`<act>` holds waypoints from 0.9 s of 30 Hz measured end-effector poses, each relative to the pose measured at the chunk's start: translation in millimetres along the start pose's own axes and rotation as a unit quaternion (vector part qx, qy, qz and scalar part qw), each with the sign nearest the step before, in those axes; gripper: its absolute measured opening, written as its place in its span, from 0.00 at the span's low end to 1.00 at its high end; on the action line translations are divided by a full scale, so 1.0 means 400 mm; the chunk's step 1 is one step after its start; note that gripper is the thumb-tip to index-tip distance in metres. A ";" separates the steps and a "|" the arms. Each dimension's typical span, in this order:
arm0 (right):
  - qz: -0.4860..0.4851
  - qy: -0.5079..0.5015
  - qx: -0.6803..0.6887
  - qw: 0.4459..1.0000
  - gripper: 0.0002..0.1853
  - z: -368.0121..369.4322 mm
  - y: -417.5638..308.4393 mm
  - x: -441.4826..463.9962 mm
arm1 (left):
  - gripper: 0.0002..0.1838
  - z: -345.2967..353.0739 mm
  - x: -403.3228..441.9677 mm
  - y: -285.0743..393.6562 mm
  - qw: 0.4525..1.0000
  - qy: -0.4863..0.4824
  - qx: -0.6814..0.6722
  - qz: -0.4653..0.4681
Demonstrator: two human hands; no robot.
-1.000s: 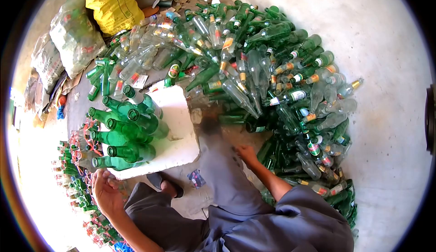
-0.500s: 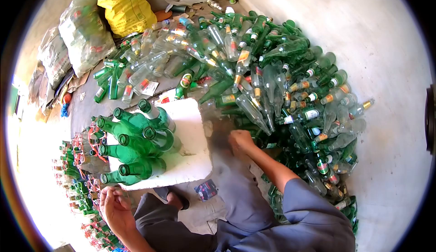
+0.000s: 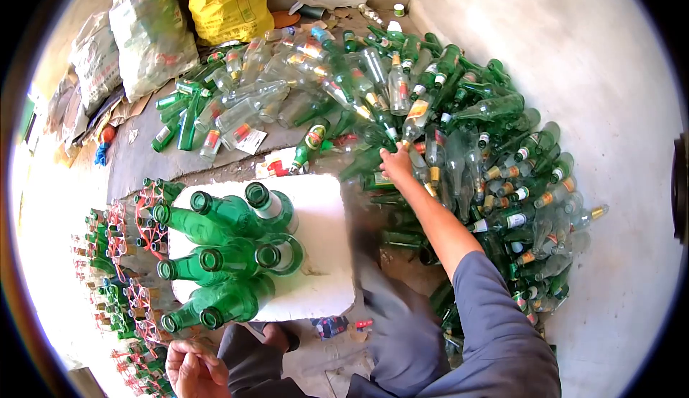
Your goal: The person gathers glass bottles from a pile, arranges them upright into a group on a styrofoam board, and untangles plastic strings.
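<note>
Several green bottles (image 3: 237,226) stand close together on the left part of a white foam block (image 3: 326,254). My right hand (image 3: 397,165) reaches into the big pile of loose green and clear bottles (image 3: 495,111), its fingers pinched at the neck end of a bottle with an orange label (image 3: 418,119). My left hand (image 3: 195,369) is below the near left corner of the block, fingers curled together; nothing can be made out in it. A green bottle with a red and yellow label (image 3: 311,143) leans just beyond the block.
Bundles of bottles tied with red string (image 3: 118,276) stand at the left. A yellow sack (image 3: 228,3) and a clear plastic bag of bottles (image 3: 152,39) are at the back left. A pale wall (image 3: 617,147) bounds the right side.
My right hand has moved from beside my knee forward into the pile, to the bottle. My left hand stays near the block's corner. The whole view has shifted.
</note>
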State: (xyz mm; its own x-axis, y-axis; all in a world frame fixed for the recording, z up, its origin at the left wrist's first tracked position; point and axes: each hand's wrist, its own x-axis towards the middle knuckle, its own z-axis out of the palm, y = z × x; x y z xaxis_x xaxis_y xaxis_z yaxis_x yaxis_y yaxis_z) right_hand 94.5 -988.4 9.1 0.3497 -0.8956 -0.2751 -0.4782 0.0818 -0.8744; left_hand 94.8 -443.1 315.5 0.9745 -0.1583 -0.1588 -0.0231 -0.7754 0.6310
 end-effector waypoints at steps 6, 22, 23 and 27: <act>0.014 -0.010 -0.028 0.999 0.32 0.050 -0.014 0.089 | 0.08 0.015 -0.008 -0.001 0.979 -0.006 -0.205 0.007; -0.096 0.002 0.050 0.994 0.15 0.071 -0.015 0.118 | 0.07 0.009 0.011 -0.022 0.763 -0.130 -0.627 -0.089; -0.104 0.000 0.042 0.994 0.15 0.068 -0.020 0.111 | 0.07 0.000 0.008 -0.002 0.757 -0.133 -0.630 -0.109; -0.134 0.001 0.015 0.991 0.19 0.054 -0.052 0.075 | 0.06 -0.003 0.008 0.006 0.760 -0.129 -0.626 -0.119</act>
State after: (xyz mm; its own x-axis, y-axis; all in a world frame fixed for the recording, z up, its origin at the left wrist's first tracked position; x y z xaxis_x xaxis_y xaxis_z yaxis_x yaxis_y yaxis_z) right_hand 132.5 -1007.3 10.5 0.4598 -0.8875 -0.0297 -0.3435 -0.1468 -0.9276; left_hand 98.0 -444.6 317.2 0.8378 -0.3441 -0.4238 0.5349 0.3627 0.7631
